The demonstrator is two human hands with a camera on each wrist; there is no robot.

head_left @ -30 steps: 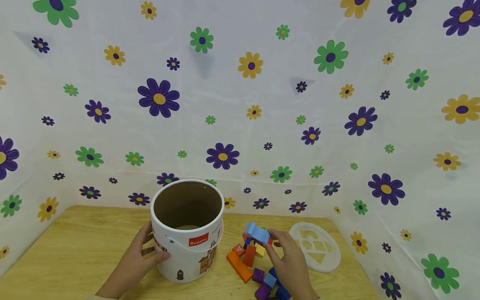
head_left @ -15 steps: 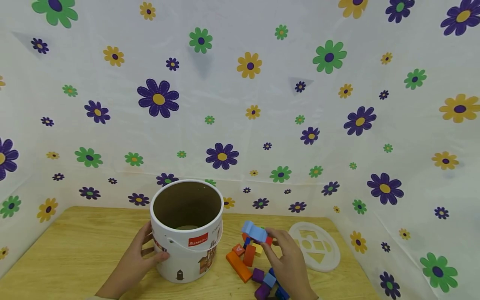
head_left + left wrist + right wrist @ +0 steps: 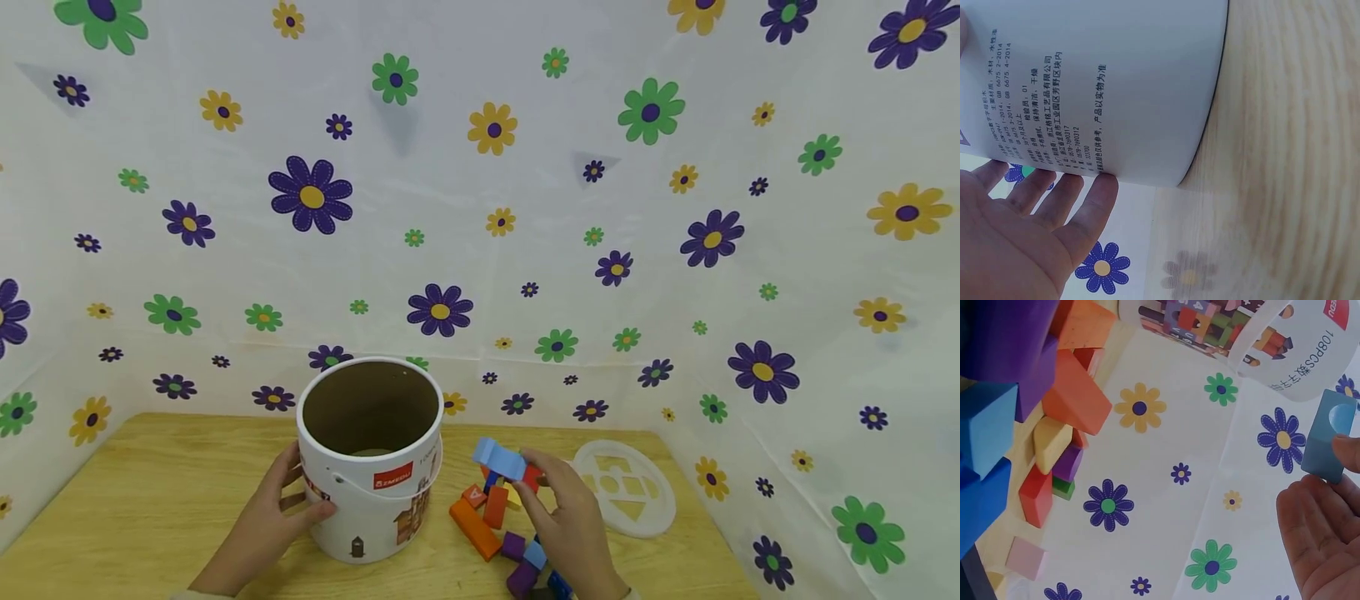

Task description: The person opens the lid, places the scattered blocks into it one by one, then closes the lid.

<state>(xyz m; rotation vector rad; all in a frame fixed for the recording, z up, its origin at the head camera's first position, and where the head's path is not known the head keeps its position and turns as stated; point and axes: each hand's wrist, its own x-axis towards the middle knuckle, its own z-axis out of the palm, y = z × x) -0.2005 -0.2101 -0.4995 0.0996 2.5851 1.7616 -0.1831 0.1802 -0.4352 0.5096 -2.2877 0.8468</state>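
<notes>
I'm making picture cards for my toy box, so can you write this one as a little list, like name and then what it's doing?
Left hand: holds the side of the white bucket
Right hand: pinches a light-blue block with a curved notch
Bucket: upright on the wooden table, top open
Other blocks: loose to the right of the bucket, including a long orange block and a purple block
Far right: round white board with cut-out shapes
Background: white sheet with purple, green and yellow flowers

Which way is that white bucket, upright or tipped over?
Upright: the white bucket has its open mouth facing up and its base on the table, with the left hand holding its side.
</notes>
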